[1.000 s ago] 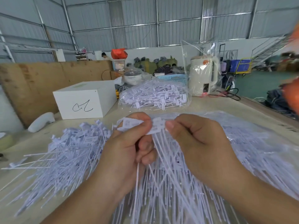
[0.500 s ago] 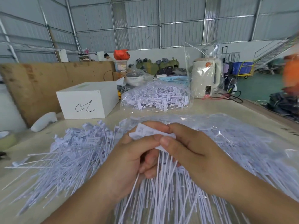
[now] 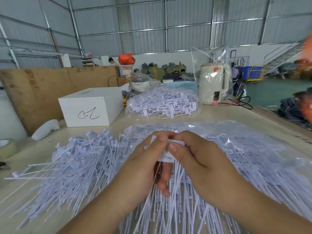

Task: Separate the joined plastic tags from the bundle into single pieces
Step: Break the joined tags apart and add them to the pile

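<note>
A small bundle of joined white plastic tags (image 3: 166, 157) is held above the table, its flat heads up and its thin tails hanging down between my palms. My left hand (image 3: 143, 168) pinches the heads from the left with thumb and fingers. My right hand (image 3: 197, 159) pinches the same heads from the right, thumb tip against them. The two thumbs nearly touch. A loose heap of single tags (image 3: 70, 164) lies on the table to the left. A clear bag of tags (image 3: 253, 149) spreads under and to the right of my hands.
A second clear bag of tags (image 3: 162, 103) lies farther back. A white box (image 3: 91, 108) stands at the back left, a white handheld device (image 3: 45, 129) beside it. A cream kettle (image 3: 213, 83) in plastic and a blue basket (image 3: 182, 84) stand behind. Tape roll (image 3: 6, 147) at left edge.
My hands have drawn closer together on the tag heads, and the bundle has been folded tighter between the thumbs. The strip of heads, spread wide a second ago, is now bunched.
</note>
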`<state>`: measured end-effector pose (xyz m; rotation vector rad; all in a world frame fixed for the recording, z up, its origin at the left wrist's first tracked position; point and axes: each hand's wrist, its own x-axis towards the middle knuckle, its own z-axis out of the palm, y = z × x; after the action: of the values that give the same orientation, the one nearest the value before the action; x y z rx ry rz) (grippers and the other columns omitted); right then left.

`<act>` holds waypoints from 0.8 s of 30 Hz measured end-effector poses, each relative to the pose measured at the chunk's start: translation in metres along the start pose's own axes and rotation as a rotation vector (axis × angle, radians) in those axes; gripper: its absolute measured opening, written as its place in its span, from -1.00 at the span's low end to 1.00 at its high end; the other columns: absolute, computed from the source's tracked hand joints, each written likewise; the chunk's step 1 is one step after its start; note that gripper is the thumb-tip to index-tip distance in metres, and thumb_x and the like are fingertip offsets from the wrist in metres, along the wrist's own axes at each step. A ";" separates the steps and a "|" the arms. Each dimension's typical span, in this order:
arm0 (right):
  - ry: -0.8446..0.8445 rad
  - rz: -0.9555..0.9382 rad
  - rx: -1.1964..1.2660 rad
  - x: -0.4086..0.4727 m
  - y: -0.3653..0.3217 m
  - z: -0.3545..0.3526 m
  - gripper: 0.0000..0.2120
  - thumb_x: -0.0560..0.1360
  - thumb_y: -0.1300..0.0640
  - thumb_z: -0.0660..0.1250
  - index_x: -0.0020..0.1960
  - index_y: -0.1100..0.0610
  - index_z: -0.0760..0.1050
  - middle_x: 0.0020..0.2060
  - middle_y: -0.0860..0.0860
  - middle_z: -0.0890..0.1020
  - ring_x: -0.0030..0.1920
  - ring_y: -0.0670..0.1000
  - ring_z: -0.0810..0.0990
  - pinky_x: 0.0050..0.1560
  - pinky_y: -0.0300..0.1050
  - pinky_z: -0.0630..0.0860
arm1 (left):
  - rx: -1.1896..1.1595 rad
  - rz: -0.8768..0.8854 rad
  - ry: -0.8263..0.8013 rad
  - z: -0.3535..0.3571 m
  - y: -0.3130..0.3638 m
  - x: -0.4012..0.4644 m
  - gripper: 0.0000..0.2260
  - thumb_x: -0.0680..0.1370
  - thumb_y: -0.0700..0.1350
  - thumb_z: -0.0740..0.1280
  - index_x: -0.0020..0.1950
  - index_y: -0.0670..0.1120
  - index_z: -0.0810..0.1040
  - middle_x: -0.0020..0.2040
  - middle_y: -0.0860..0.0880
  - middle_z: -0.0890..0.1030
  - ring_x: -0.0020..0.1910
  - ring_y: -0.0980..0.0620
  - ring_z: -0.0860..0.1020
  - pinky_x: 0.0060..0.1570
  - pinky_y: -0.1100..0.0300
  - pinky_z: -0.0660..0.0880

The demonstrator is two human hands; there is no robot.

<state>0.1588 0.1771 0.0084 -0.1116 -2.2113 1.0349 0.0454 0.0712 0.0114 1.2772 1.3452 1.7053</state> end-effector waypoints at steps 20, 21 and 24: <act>0.008 0.059 0.219 -0.001 0.005 -0.005 -0.69 0.51 -0.33 0.11 0.16 -0.24 0.38 -0.26 -0.10 0.64 -0.24 -0.11 0.60 -0.19 -0.20 0.50 | -0.317 -0.027 0.018 -0.001 0.009 -0.004 -0.93 0.45 -0.19 0.44 -0.10 -0.14 0.62 -0.40 -0.05 0.50 -0.61 0.11 0.36 -0.60 0.30 0.37; -0.029 0.082 0.201 0.000 0.006 -0.007 -0.74 0.51 -0.29 0.15 0.10 -0.23 0.45 -0.29 -0.09 0.61 -0.28 -0.10 0.57 -0.23 -0.13 0.48 | -0.317 -0.034 0.058 -0.004 0.011 -0.003 -0.94 0.44 -0.20 0.45 -0.11 -0.12 0.61 -0.40 -0.05 0.49 -0.61 0.11 0.33 -0.61 0.32 0.33; -0.208 0.111 0.180 0.001 0.005 -0.010 -0.81 0.51 -0.13 0.24 0.01 -0.12 0.58 -0.40 0.05 0.45 -0.40 0.04 0.37 -0.38 0.03 0.30 | -0.308 -0.078 0.082 -0.010 0.014 -0.002 -0.87 0.38 -0.21 0.48 -0.12 -0.07 0.59 -0.44 -0.05 0.42 -0.65 0.13 0.25 -0.59 0.39 0.19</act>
<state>0.1636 0.1871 0.0101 -0.0490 -2.3041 1.3558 0.0380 0.0621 0.0238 0.9782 1.1075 1.8418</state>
